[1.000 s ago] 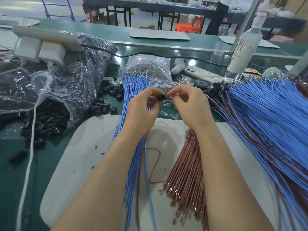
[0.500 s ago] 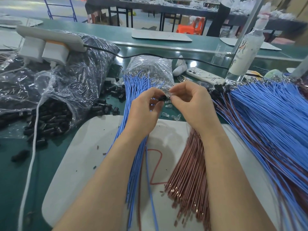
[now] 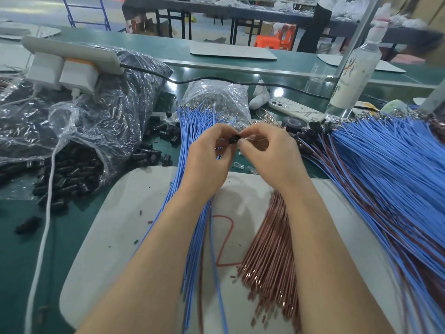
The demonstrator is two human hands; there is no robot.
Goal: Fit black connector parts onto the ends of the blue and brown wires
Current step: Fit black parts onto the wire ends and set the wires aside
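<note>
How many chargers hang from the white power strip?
2: a white block charger near the white plastic power strip's left end, an orange-topped white charger beside it. Others could be hidden.

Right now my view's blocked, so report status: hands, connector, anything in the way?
Left hand pinches black connector. Right hand pinches at its other side, wire end hidden. Nothing in the way; blue wires and brown wires lie below the arms.

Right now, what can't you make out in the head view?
All head view:
1. Whether a terminal is seated in the black connector: too small, and covered by the fingertips of the left hand and right hand.
2. Colour of the wire the right hand pinches: hidden behind its own fingers.
3. Extent of the finished wire pile: cut off by the right edge.
4. Bottle label: blurred.
</note>
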